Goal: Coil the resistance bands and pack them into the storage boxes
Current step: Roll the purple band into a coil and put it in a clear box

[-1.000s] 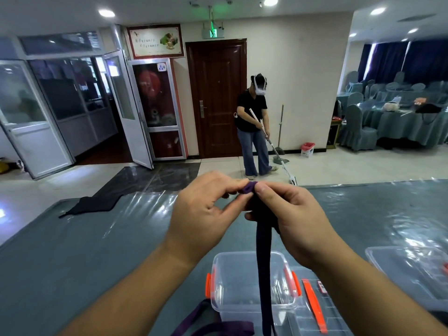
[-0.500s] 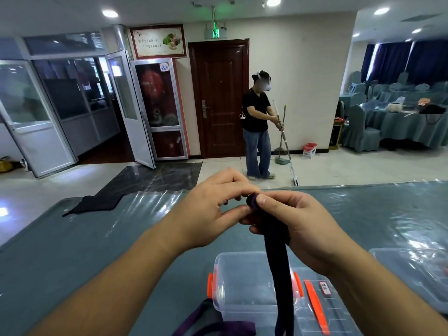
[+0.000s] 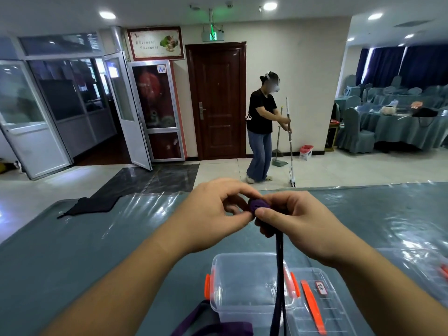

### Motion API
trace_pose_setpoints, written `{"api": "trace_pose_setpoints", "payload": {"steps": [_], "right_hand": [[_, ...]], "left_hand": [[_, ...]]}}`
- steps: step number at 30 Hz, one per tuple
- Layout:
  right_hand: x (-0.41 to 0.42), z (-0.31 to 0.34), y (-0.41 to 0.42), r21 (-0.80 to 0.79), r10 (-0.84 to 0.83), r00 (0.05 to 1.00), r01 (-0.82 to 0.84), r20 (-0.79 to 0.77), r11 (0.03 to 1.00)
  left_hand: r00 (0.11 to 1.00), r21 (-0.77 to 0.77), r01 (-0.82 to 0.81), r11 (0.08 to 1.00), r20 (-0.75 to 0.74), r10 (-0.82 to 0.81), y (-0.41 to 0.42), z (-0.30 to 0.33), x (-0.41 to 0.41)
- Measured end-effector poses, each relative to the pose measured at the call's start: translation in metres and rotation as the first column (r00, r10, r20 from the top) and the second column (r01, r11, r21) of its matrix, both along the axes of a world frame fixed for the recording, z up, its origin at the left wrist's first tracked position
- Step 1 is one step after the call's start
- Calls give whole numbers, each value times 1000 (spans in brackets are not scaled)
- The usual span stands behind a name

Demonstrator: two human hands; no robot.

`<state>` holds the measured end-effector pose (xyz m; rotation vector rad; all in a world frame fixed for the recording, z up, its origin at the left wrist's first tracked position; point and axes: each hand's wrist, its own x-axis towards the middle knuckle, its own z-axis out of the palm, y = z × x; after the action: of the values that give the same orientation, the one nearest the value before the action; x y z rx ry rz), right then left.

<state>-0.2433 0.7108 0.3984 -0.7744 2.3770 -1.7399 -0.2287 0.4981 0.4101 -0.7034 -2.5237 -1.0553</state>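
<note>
A purple resistance band [image 3: 278, 275] hangs from both my hands above the table. Its top end is rolled into a small coil [image 3: 259, 204] between my fingertips. My left hand [image 3: 215, 214] pinches the coil from the left. My right hand [image 3: 298, 221] grips the coil and the band below it, thumb on top. The band's tail drops down in front of a clear storage box [image 3: 242, 284] with orange latches. A second purple band [image 3: 213, 326] lies at the bottom edge, left of the box.
The box's clear lid [image 3: 322, 304] with an orange clip lies right of it. Another clear container [image 3: 424, 270] sits at the right edge. The table [image 3: 97, 251] has a grey cloth under plastic film. A black cloth [image 3: 92, 204] lies far left. Beyond the table, a person sweeps the floor.
The coil at the band's top has grown as my fingers rolled it. My hands sank slightly. The person in the background turned and shifted right.
</note>
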Motion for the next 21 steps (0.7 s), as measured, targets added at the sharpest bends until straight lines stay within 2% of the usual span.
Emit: {"api": "trace_pose_setpoints", "payload": {"steps": [2, 4, 7, 9, 11, 13, 15, 17, 21], "right_hand": [[0, 0, 1, 136, -24, 996, 35, -86, 990], [1, 2, 1, 233, -31, 988, 65, -148, 970], [0, 3, 2, 239, -14, 990, 48, -141, 970], [-1, 3, 3, 149, -2, 997, 14, -80, 989], [-1, 3, 3, -12, 20, 997, -19, 68, 1000], [0, 1, 4, -177, 81, 958, -32, 276, 984], [-1, -2, 4, -237, 150, 901, -54, 407, 970], [-2, -7, 3, -269, 182, 874, -62, 451, 961], [-4, -13, -2, -352, 166, 846, 26, 506, 936]], "left_hand": [[986, 77, 2, 997, 166, -15, 1, 1, 1], [978, 139, -15, 990, 208, -15, 4, 1, 2], [973, 254, -32, 967, 229, -27, 6, 1, 2], [969, 314, -47, 948, 243, -33, 6, 0, 3], [970, 366, -61, 929, 242, -31, 8, -1, 4], [970, 416, -66, 907, 241, -39, 10, -3, 6], [972, 427, -69, 902, 231, -35, 12, -4, 7], [971, 428, -72, 901, 237, -35, 12, -4, 8], [960, 427, -81, 900, 275, -44, 11, -5, 8]]}}
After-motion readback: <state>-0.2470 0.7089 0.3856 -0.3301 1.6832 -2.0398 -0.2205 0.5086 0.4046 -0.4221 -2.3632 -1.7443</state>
